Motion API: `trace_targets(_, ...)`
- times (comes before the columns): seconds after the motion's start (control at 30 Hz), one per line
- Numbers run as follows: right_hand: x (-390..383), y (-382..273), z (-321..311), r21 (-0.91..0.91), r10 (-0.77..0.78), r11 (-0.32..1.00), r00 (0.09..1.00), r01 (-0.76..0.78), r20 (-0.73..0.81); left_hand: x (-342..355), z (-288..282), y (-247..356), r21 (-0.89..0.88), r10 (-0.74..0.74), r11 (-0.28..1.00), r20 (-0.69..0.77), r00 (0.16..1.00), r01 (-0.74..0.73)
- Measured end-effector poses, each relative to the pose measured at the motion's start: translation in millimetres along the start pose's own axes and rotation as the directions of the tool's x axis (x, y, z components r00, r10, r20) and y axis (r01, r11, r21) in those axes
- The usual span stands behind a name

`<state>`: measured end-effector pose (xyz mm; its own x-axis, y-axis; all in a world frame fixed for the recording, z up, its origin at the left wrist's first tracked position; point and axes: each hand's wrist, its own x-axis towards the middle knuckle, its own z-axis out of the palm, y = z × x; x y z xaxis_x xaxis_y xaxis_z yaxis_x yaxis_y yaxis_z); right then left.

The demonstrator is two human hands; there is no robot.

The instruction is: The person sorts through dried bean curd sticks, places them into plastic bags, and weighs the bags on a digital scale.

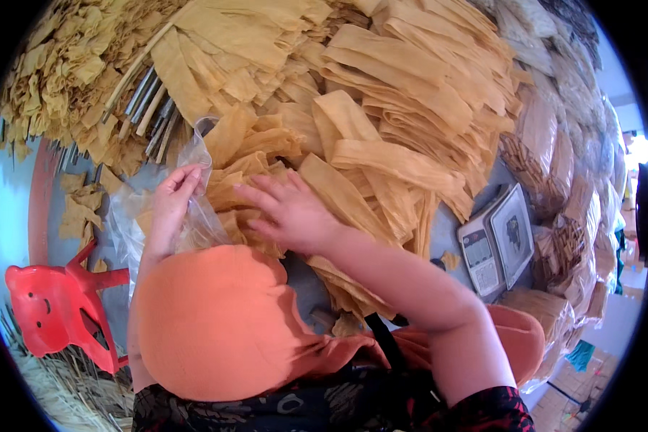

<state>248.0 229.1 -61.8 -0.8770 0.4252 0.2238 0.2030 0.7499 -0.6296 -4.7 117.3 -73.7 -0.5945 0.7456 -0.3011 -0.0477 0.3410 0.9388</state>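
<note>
My left hand is closed, thumb and fingers pinching the rim of a clear plastic bag. The bag hangs down beside my knee and part of it is hidden by my forearm and leg. To its right, my right hand has its fingers spread, over loose folded sheets that look like dried tofu skin. Whether its fingertips touch the sheets I cannot tell. Long folded strips of the same tan material lie just beyond and to the right of that hand.
A large stack of tan sheets rises ahead, with crumpled sheets at the far left. Rods stick out between them. A flat scale stands at right beside filled plastic bags. A red plastic stool is at left.
</note>
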Motion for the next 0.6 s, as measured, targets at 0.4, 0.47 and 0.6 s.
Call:
trace_targets(0.4, -105, 93, -139, -0.186, 0.406, 0.837, 0.813, -0.514, -0.417, -119, 73, 246, -0.104, 0.405, 0.913, 0.341, 0.848, -0.395)
trace_targets(0.47, -123, 111, -120, -0.228, 0.421, 0.812, 0.809, -0.537, -0.410, -157, 100, 276, -0.176, 0.406, 0.914, 0.418, 0.813, -0.367)
trace_targets(0.6, -136, 83, -113, -0.418, 0.710, 0.576, 0.683, -0.703, -0.170, -181, 145, 277, -0.327, 0.276, 0.942, 0.631, 0.725, -0.075)
